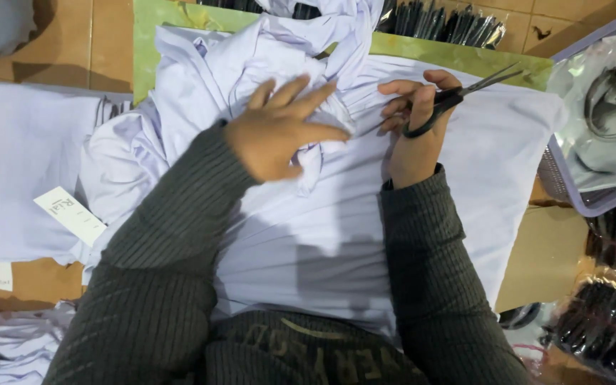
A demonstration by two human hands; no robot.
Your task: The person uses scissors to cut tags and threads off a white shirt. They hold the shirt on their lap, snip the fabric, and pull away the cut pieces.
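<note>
A pale lilac-white garment (465, 157) lies spread over my lap and a green board (180, 18), bunched into folds at the top. My left hand (279, 128) rests flat on the bunched folds with fingers spread, pressing the cloth. My right hand (415, 132) grips black-handled scissors (450, 100) with blades pointing up and right, just above the cloth. Both arms wear dark ribbed sleeves.
More pale garments (16, 171) lie at the left with a white paper tag (69, 214). A lilac plastic basket (593, 203) holding clear bags stands at the right. Packs of dark items (611, 321) sit lower right and along the top edge (436, 21). Brown tiled floor shows around.
</note>
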